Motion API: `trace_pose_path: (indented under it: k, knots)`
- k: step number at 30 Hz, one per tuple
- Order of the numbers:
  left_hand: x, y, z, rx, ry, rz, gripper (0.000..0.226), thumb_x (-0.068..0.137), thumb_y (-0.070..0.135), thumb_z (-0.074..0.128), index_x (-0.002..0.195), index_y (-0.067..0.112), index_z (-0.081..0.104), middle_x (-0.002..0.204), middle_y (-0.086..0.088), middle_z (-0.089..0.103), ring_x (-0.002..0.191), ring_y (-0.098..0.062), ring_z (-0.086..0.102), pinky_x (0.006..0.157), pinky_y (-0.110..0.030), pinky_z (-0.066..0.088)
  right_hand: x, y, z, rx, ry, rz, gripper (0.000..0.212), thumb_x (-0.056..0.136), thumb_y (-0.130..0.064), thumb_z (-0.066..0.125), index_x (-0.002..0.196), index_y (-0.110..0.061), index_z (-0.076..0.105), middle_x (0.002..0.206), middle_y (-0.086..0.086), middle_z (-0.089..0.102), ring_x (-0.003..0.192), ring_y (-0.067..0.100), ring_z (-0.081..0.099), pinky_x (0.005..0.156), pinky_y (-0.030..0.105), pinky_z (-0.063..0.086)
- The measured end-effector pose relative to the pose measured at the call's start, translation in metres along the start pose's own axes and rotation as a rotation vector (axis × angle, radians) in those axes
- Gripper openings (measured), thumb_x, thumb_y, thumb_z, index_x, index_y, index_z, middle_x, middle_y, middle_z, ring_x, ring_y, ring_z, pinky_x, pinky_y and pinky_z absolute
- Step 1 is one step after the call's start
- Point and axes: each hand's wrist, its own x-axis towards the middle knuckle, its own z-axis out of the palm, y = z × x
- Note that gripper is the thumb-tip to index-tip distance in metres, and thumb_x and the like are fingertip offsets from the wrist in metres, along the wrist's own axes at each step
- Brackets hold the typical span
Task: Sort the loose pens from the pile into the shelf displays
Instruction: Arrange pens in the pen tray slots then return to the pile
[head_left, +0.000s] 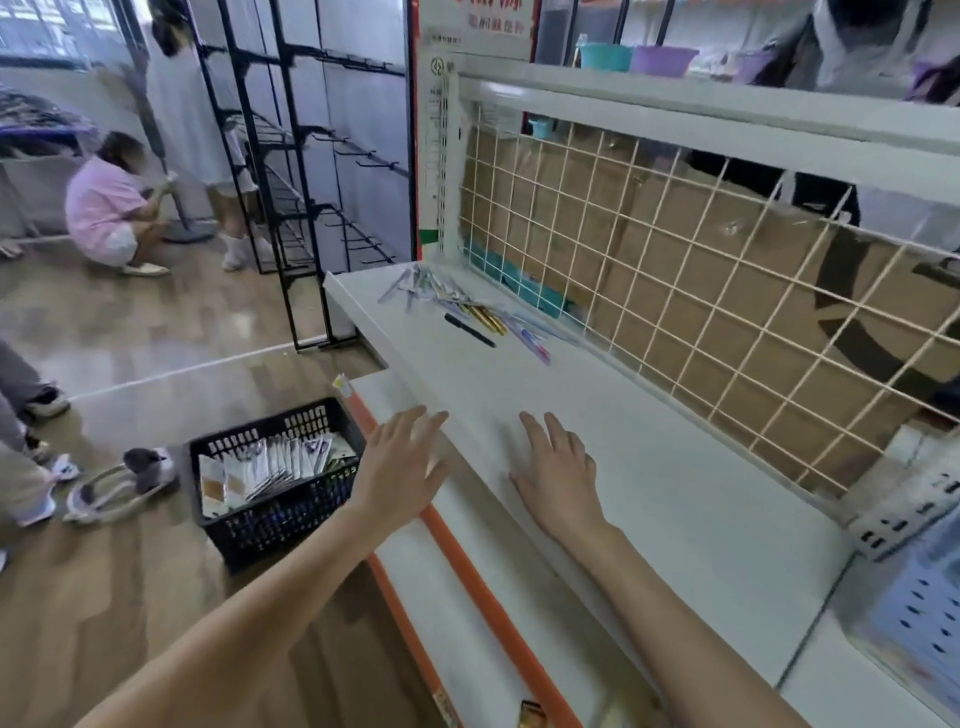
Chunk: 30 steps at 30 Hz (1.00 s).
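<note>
1. Your left hand (402, 462) is flat, fingers straight and spread, holding nothing. It sits over the front edge of the white shelf (675, 493), just above the orange edge strip (467, 566); can't tell if it touches.
2. Your right hand (558, 475) is also flat and empty, palm down on the shelf top, fingers pointing away from you.
3. The pile of loose pens (447, 296) lies at the far end of the same shelf, well apart from both hands, close to the wire grid back panel (701, 291).
4. In the pile: a black pen (470, 330) nearest you, gold pens (488, 319) just beside it, a purple pen (530, 343) to their right, and pale ones further back, too blurred to count.
5. Cardboard (649, 234) stands behind the grid.
6. A black basket (275, 483) with packaged goods sits on the wooden floor (156, 332), left of the shelf, near your left hand.
7. A perforated blue bin (919, 618) sits at lower right.
</note>
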Motion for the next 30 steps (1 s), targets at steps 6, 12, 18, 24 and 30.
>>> trace_pose_path:
  k: [6,12,18,24,30]
  knots:
    - [0.056,-0.044,0.013,-0.047,-0.012,-0.048,0.053,0.093,0.035,0.051,0.141,0.02,0.037,0.146,-0.009,0.037,0.132,-0.03,0.036,0.11,-0.039,0.025,0.079,-0.012,0.013,0.014,-0.026,0.022,0.067,0.095,-0.028,0.048,0.149,-0.025,0.008,0.157,0.007,0.006,0.14,0.03,0.015,0.111,0.04,0.017]
    - [0.136,-0.096,0.035,-0.036,-0.024,0.028,0.045,0.091,0.039,0.043,0.13,0.018,0.053,0.131,-0.007,0.054,0.12,-0.029,0.051,0.103,-0.045,0.035,0.185,0.006,0.025,0.101,0.007,0.136,0.064,0.094,-0.025,0.049,0.148,-0.02,0.015,0.156,0.009,0.013,0.14,0.03,0.017,0.111,0.042,0.018]
    - [0.23,-0.129,0.062,-0.046,-0.1,0.134,0.041,0.091,0.022,0.058,0.131,0.017,0.052,0.13,-0.006,0.056,0.116,-0.028,0.055,0.099,-0.042,0.039,0.262,0.031,0.038,0.07,0.174,0.233,0.045,0.092,-0.015,0.043,0.137,-0.016,0.041,0.126,0.011,0.049,0.112,0.031,0.044,0.091,0.037,0.033]
    - [0.3,-0.133,0.098,-0.109,-0.201,0.179,0.046,0.095,0.021,0.051,0.139,0.016,0.041,0.141,-0.005,0.045,0.131,-0.024,0.039,0.109,-0.037,0.025,0.302,0.041,0.061,0.018,0.281,0.172,0.041,0.084,-0.008,0.044,0.121,-0.012,0.061,0.096,0.011,0.06,0.085,0.032,0.051,0.074,0.037,0.043]
    - [0.327,-0.154,0.112,-0.173,-0.17,0.254,0.026,0.094,0.018,0.049,0.115,0.011,0.063,0.12,-0.009,0.06,0.115,-0.03,0.054,0.096,-0.042,0.039,0.318,0.046,0.062,-0.014,0.313,0.254,0.025,0.072,0.001,0.072,0.096,-0.002,0.068,0.086,0.017,0.058,0.072,0.035,0.055,0.068,0.041,0.049]
